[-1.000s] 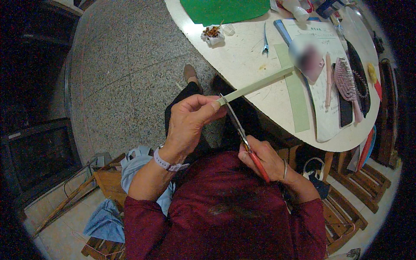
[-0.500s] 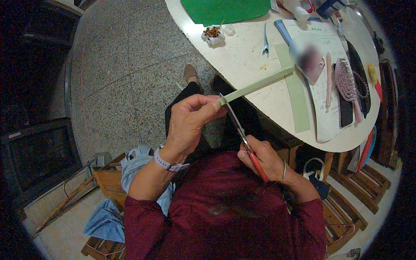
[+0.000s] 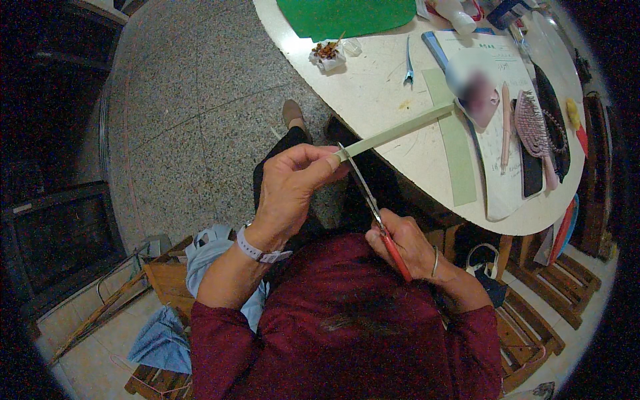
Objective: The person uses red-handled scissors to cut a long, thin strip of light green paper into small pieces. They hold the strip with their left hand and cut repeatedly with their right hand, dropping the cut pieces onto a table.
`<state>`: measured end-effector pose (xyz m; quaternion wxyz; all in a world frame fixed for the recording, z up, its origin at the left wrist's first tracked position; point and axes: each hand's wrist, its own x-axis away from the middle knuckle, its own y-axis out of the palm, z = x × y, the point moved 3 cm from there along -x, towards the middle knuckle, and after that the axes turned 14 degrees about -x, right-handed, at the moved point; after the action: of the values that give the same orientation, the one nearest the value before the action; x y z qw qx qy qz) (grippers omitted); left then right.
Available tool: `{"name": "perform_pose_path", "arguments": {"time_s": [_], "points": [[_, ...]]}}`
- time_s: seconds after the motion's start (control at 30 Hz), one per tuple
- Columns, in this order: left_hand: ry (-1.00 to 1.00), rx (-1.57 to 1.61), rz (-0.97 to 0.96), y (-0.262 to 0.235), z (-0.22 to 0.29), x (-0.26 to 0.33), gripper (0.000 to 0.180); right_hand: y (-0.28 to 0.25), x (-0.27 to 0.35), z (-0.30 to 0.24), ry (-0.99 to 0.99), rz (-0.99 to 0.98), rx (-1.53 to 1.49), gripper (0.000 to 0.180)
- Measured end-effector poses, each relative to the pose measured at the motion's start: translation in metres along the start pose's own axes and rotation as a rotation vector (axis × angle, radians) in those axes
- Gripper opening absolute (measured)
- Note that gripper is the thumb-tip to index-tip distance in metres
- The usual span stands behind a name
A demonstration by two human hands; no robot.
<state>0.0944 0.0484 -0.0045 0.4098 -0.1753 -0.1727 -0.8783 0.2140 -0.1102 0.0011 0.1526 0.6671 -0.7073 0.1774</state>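
Note:
My left hand (image 3: 297, 183) pinches the near end of a long pale green strip (image 3: 397, 129) between thumb and fingers. The strip slants up to the right, and its far part lies over the white table. My right hand (image 3: 407, 244) is wrapped round the red handles of a pair of scissors (image 3: 365, 189). The blades meet the strip right beside my left fingertips. A second, wider pale green strip (image 3: 460, 170) lies flat on the table, and the first strip's far end crosses it. Whether the blades have cut into the strip cannot be made out.
On the white table (image 3: 380, 87) lie a green sheet (image 3: 347, 17), a small holder of brown bits (image 3: 328, 55), a blue clip (image 3: 409, 67), a written paper (image 3: 497, 193), a pen (image 3: 505, 127) and a pink hairbrush (image 3: 531, 127). Wooden slatted stools (image 3: 557, 287) stand below right.
Almost nothing differs. Both hands, the scissors and the strip keep their places, and the table's contents have barely shifted in view.

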Motion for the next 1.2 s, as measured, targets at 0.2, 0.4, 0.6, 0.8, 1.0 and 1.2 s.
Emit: {"name": "perform_pose_path", "arguments": {"time_s": [0.2, 0.4, 0.6, 0.8, 1.0, 1.2], "points": [[0.029, 0.002, 0.001, 0.001, 0.000, -0.002, 0.017, -0.001, 0.000, 0.001, -0.062, 0.023, 0.051, 0.027], [0.017, -0.045, 0.002, 0.002, 0.002, -0.002, 0.018, -0.002, 0.000, 0.003, -0.065, 0.052, 0.070, 0.027], [0.010, -0.035, 0.005, 0.002, 0.004, -0.003, 0.019, -0.003, -0.001, 0.005, -0.093, 0.057, 0.048, 0.025], [0.017, 0.053, -0.015, -0.007, 0.002, 0.001, 0.019, -0.008, -0.002, -0.002, -0.111, 0.067, 0.046, 0.029], [0.108, -0.222, -0.010, -0.016, 0.009, 0.019, 0.011, -0.011, -0.005, -0.023, -0.231, 0.145, 0.034, 0.030], [0.250, -0.481, -0.151, -0.013, 0.016, 0.046, 0.006, -0.006, -0.018, -0.031, -0.427, 0.198, -0.186, 0.023]]}}
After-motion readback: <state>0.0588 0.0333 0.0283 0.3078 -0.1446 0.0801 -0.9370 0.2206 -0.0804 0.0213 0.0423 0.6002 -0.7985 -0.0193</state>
